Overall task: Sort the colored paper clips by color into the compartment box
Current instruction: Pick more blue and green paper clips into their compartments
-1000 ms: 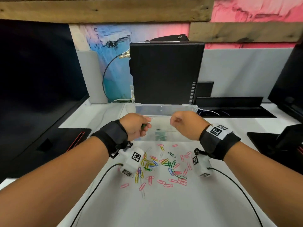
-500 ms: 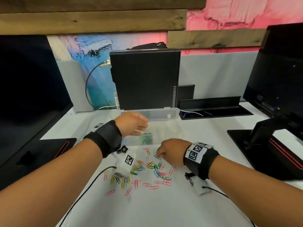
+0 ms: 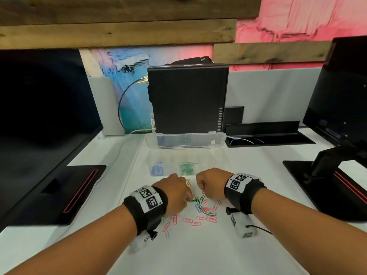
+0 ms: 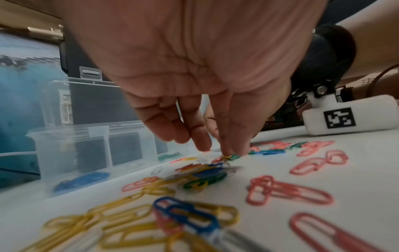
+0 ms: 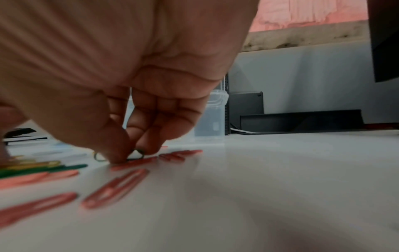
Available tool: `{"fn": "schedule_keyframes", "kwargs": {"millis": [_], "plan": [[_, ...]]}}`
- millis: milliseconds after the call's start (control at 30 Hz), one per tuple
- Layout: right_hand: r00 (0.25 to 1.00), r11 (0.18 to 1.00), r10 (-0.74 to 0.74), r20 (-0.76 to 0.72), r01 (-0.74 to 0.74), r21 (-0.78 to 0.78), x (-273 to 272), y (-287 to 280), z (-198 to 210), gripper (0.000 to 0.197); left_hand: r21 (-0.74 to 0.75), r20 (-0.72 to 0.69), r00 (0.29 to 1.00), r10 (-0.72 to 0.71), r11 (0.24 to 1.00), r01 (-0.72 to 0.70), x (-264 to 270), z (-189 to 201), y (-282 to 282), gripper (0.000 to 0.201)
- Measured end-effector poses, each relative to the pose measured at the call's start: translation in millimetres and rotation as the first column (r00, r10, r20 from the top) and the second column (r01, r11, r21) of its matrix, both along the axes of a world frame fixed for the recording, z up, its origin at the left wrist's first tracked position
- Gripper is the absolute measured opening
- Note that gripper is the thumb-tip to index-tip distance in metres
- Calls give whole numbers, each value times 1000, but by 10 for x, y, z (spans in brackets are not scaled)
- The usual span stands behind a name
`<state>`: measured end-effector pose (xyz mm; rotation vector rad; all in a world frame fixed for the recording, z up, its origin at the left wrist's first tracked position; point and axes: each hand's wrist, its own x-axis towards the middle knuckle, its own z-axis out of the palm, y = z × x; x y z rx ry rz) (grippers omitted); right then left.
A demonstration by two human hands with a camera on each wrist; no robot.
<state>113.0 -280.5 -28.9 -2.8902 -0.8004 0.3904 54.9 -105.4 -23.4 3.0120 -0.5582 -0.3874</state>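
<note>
Two green clips (image 4: 234, 156) under fingertips (image 4: 241, 150)

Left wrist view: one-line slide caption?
Left hand fingertips pinching a green paper clip from the mixed pile beside the clear compartment box.

Probably an office: white desk (image 3: 258, 155) with monitors (image 3: 45, 108), small desktop computer (image 3: 188, 98), cable tray (image 3: 266, 133)

Black computer tower (image 3: 187, 99) stands upright at the back of the white desk (image 3: 198, 255). A dark monitor (image 3: 43, 108) sits left of the tower, a second monitor (image 3: 341, 92) right of it. A black cable tray (image 3: 266, 133) lies just right of the tower's base.
</note>
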Motion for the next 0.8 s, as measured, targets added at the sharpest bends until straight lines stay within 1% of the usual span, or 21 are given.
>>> {"fn": "schedule_keyframes", "kwargs": {"millis": [100, 167, 233, 333, 367, 467, 633, 800], "plan": [[1000, 995, -28, 5, 28, 97, 18, -57, 34, 23, -26, 25, 999, 30, 999, -30, -30, 9, 5, 25], [999, 991, -49, -16, 50, 127, 38, -81, 48, 22, -40, 20, 1000, 24, 999, -24, -40, -10, -25, 27], [999, 996, -37, -20, 39, 82, 44, -79, 33, 22, -35, 10, 1000, 1, 999, -1, -32, -39, -58, 30], [999, 1000, -5, -51, 6, 18, 6, -33, 1, 30, -35, 56, 998, -1, 999, 3, -21, -59, -81, 23], [998, 1000, 11, -64, -10, 9, -9, -19, -8, 28, -30, 80, 997, -3, 1000, 6, -16, -66, -78, 20], [996, 999, 33, -84, -34, -13, -44, 17, -2, 12, -22, 116, 993, 11, 1000, -8, -18, -73, -51, 19], [996, 997, 62, -61, -65, -40, -27, 31, 2, 15, -46, 110, 990, 87, 996, -82, -37, -74, 22, 22], [997, 998, 10, -74, -14, -54, -7, 4, -78, 9, -83, 122, 987, 102, 992, -92, -41, -77, 52, 17]]}}
